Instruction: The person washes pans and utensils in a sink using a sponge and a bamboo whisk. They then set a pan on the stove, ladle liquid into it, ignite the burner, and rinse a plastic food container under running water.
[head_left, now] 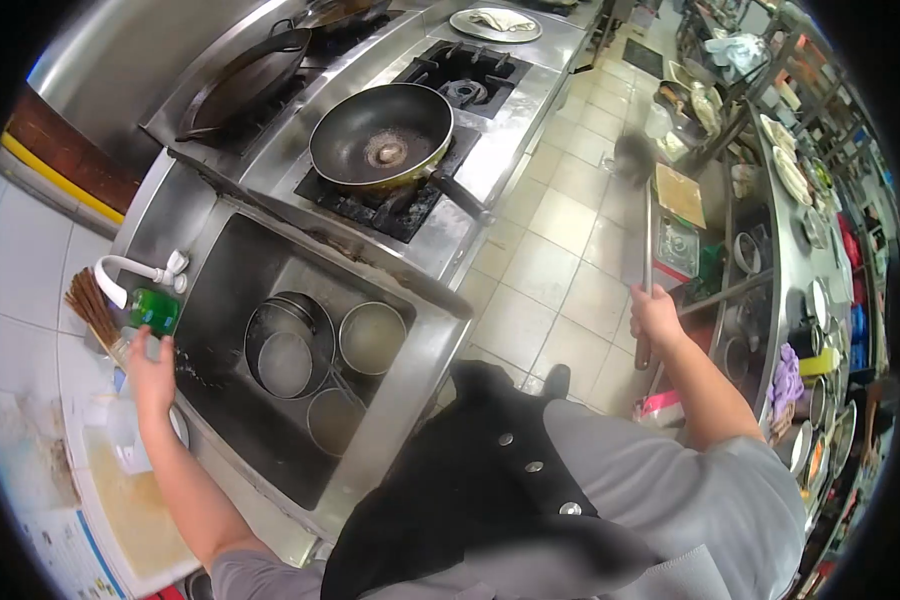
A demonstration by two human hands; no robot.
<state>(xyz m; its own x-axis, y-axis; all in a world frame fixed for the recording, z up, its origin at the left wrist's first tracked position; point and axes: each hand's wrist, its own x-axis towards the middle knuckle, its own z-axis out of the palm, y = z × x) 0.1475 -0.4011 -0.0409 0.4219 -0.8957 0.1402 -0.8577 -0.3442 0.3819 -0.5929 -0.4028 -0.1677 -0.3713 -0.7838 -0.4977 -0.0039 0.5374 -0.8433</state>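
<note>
My right hand [657, 312] is wrapped around the long handle of a ladle [647, 235]. The ladle's dark, blurred bowl points away from me, above the tiled floor. On the other side, my left hand [151, 375] reaches out past the sink's left edge, its fingers apart. Its fingertips are at a translucent green object [155, 311], perhaps a bottle; whether they touch it I cannot tell. Just beside them stand a bundled twig brush [92, 303] and a white curved faucet [120, 268].
The steel sink [220, 425] holds several pots, among them a pot [373, 337] with cloudy liquid. A frying pan [345, 135] with a little liquid sits on the nearer burner, its handle toward the aisle. A wok [245, 85] stands behind. Crowded shelves [795, 270] line the right.
</note>
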